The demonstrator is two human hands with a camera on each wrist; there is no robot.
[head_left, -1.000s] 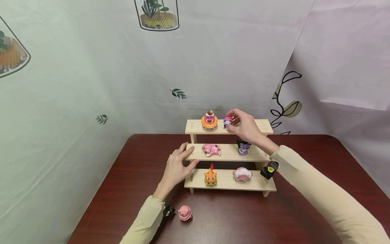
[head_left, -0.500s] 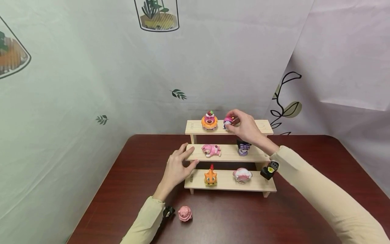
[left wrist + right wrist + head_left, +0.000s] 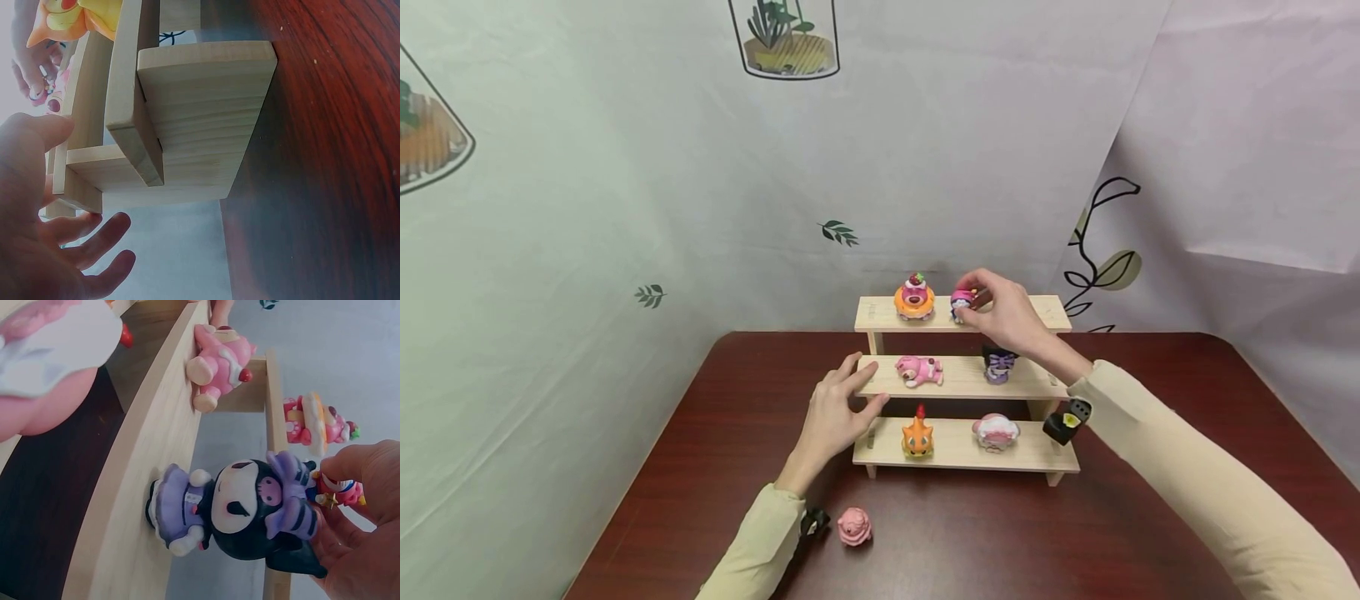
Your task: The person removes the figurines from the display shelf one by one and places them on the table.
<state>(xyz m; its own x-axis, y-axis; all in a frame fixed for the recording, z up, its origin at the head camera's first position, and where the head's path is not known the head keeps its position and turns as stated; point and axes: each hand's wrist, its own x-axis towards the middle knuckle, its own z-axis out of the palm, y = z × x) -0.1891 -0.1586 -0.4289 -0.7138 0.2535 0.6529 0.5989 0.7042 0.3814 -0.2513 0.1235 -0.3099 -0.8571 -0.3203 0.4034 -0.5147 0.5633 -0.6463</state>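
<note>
A small figurine with a pink hood and dark blue body [image 3: 961, 305] stands at the top board of a three-tier wooden display stand [image 3: 880, 315]. My right hand [image 3: 1006, 312] pinches it between thumb and fingers; the right wrist view shows a gold star on its front [image 3: 329, 499]. At the stand's left end, my left hand [image 3: 837, 410] grips the middle board, thumb at the front edge and fingers behind, as the left wrist view [image 3: 37, 206] shows. Left of the pinched figurine sits a pink bear in an orange ring [image 3: 914, 300].
The middle board bears a lying pink bear [image 3: 919, 371] and a black-and-purple figurine [image 3: 998, 365], close under my right wrist. On the lowest board are an orange figurine [image 3: 917, 438] and a pink-and-white one [image 3: 996, 432]. A pink figurine [image 3: 854, 527] rests on the dark red table [image 3: 970, 542].
</note>
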